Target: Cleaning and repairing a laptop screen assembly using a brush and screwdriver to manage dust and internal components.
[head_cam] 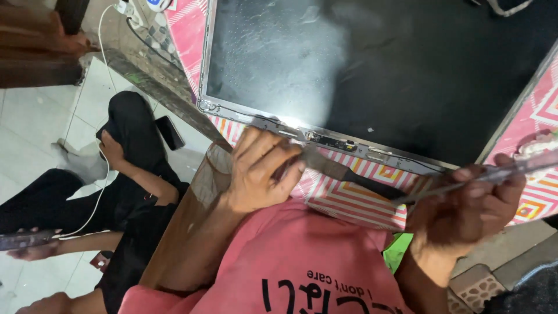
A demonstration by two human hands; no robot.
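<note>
The left hand [261, 171] is pinching a thin dark tool [325, 166] against the large black bare laptop screen panel [378, 70], steadying it; the right hand [465, 212] is gripping a long thin grey bezel strip [494, 174].

Your left hand [261, 168] presses on the lower edge of a dark laptop screen panel [372, 70]. Your right hand [465, 209], right of the panel, grips a thin frame strip [465, 181] (another person sits left of it).
</note>
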